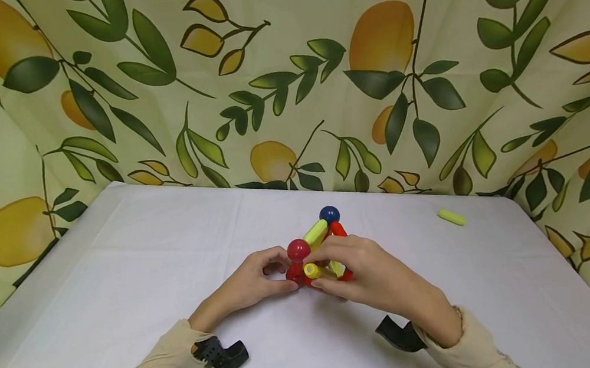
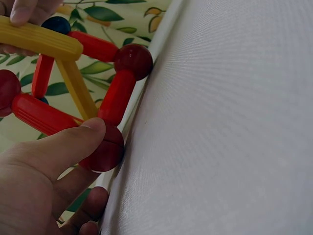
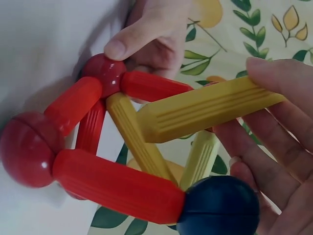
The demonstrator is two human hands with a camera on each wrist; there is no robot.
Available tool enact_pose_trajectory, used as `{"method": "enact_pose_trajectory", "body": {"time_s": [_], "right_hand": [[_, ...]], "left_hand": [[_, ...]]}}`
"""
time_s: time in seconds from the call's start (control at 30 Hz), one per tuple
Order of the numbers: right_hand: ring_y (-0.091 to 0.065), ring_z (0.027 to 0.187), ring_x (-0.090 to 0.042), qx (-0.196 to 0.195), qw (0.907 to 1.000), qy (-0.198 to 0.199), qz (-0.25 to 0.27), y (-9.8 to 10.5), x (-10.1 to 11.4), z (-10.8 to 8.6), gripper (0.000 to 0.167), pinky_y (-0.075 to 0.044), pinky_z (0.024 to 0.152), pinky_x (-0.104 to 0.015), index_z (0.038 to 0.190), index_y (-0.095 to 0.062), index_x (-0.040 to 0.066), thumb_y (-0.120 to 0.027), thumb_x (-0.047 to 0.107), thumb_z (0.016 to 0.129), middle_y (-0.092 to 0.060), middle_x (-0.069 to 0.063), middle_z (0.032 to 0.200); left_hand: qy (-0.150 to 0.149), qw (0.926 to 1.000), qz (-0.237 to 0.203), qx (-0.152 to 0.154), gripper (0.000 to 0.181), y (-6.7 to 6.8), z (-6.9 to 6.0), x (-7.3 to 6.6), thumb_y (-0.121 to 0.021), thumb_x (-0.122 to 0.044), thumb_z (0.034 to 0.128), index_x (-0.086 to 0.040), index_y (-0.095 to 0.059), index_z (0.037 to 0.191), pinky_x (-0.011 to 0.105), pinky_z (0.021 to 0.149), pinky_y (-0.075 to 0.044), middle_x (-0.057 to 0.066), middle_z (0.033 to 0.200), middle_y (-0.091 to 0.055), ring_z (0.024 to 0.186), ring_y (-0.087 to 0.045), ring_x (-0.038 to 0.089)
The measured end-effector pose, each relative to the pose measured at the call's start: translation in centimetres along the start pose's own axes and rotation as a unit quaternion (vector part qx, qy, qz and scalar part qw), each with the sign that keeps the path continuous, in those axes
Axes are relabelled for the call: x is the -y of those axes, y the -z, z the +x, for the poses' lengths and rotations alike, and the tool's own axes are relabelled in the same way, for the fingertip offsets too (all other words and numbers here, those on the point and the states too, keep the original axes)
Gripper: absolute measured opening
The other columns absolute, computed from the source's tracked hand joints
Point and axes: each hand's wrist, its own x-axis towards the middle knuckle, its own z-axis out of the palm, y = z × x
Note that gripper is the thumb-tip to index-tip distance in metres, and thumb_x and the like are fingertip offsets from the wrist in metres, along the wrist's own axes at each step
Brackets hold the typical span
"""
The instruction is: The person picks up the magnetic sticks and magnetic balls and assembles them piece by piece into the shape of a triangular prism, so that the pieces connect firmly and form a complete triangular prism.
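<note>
A frame of red and yellow ribbed rods joined by balls stands on the white table. My left hand pinches a dark red ball at a lower corner. My right hand holds a yellow rod between thumb and fingers, slanted across the frame's open side. In the head view another red ball tops the near upright and a blue ball the far corner. A red rod joins a red and a blue ball in the right wrist view. My right hand hides part of the frame from above.
A loose yellow-green rod lies at the back right of the white-covered table. Behind the table hangs a curtain printed with fruit and leaves. Black straps are on both wrists.
</note>
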Motion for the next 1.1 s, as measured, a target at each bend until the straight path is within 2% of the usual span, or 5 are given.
{"method": "enact_pose_trajectory", "body": {"time_s": [0.2,0.47,0.77,1.1], "right_hand": [[-0.066,0.091,-0.006,0.026,0.9984,-0.037,-0.032,0.1,0.0,0.3,0.033,-0.055,0.085,-0.033,0.11,-0.068,0.015,-0.083,0.017,0.08,-0.074,0.007,0.1],[-0.065,0.102,-0.015,0.034,0.9934,-0.036,-0.104,0.1,-0.5,0.3,0.03,-0.043,0.103,-0.047,0.107,-0.074,0.015,-0.083,0.024,0.081,-0.075,0.006,0.1],[-0.065,0.103,-0.017,0.044,0.9899,-0.041,-0.129,-0.2,-1.0,0.5,0.03,-0.04,0.105,-0.051,0.105,-0.076,0.015,-0.084,0.026,0.079,-0.075,0.004,0.099],[-0.061,0.102,-0.019,0.011,0.9866,-0.032,-0.16,-0.8,-1.3,0.4,0.033,-0.041,0.102,-0.049,0.107,-0.075,0.015,-0.085,0.029,0.078,-0.074,0.003,0.097]], "left_hand": [[-0.001,1.0,0.0,-0.001,0.029,0.0,0.1,0.1,-0.08,-0.02,0.0826,-0.019,-0.066,0.108,0.024,0.088,-0.05,-0.005,0.099,-0.068,0.098,-0.058,0.016],[-0.003,1.0,0.004,0.0,0.029,0.0,0.0,0.0,-0.08,-0.021,0.0825,-0.02,-0.066,0.107,0.025,0.088,-0.05,-0.005,0.099,-0.068,0.098,-0.058,0.017],[-0.005,0.9999,0.009,-0.004,0.03,0.0,0.0,0.0,-0.081,-0.021,0.0826,-0.02,-0.066,0.108,0.025,0.088,-0.05,-0.005,0.1,-0.068,0.097,-0.058,0.017],[-0.005,1.0,0.008,-0.003,0.031,0.0,0.0,0.0,-0.08,-0.021,0.0828,-0.02,-0.066,0.11,0.025,0.089,-0.05,-0.006,0.101,-0.069,0.098,-0.058,0.014]]}}
